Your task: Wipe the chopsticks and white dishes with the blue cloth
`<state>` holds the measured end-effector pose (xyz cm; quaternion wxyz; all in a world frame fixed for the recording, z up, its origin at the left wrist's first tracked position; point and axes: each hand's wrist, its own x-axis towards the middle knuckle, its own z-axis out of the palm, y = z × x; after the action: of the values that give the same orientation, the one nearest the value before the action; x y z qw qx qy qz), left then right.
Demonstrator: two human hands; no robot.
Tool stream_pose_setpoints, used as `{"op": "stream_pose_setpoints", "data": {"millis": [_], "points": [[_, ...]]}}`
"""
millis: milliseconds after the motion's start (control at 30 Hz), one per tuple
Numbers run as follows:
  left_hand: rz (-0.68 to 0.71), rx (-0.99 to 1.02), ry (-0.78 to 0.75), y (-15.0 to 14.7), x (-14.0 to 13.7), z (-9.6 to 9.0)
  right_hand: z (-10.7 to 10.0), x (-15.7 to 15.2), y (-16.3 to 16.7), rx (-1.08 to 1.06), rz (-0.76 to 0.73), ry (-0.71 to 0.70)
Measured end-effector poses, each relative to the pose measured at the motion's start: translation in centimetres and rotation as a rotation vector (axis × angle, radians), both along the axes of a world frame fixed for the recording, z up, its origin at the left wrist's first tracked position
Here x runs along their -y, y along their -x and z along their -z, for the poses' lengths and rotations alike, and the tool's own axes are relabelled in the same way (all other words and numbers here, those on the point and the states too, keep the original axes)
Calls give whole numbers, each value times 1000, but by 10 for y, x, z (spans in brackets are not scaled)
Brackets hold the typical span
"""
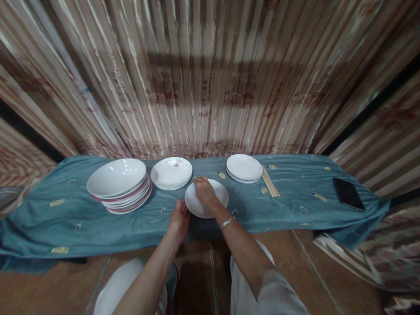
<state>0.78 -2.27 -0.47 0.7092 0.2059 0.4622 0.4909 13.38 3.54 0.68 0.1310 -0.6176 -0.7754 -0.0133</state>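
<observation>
A white plate point(222, 197) lies near the front edge of the cloth-covered table, directly before me. At its left rim, my left hand point(179, 220) is closed, gripping the edge. My right hand point(205, 194) is over the plate with its fingers curled, near the far left part of the surface. A small pale-bluish bit shows by these fingers, but I cannot make out what it is. Just behind to the left is a short stack of white plates point(171, 173), the top one with a floral print.
Farther left stands a taller stack of white bowls point(118, 179) with reddish rims. Another plate stack point(244, 167) is at the back right, beside wooden chopsticks point(270, 181). A dark phone point(347, 193) lies on the green tablecloth point(295, 203). Patterned curtains point(209, 83) hang behind.
</observation>
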Motion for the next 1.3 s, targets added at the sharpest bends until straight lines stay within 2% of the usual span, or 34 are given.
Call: {"op": "stream_pose_setpoints", "data": {"millis": [233, 467, 700, 900, 1133, 1300], "points": [[-19, -19, 52, 4, -2, -1, -10, 24, 23, 6, -236, 10], [-23, 2, 74, 7, -6, 1, -13, 60, 25, -45, -388, 37], [33, -4, -4, 10, -4, 2, -21, 106, 9, 19, -392, 39], [86, -29, -160, 14, -1, 6, -20, 136, -30, 62, -401, 17], [31, -101, -208, 10, -1, 9, 4, 136, -85, -60, -194, -51], [18, -112, -170, 8, 0, 4, 2, 122, -100, -161, 59, -10]]}}
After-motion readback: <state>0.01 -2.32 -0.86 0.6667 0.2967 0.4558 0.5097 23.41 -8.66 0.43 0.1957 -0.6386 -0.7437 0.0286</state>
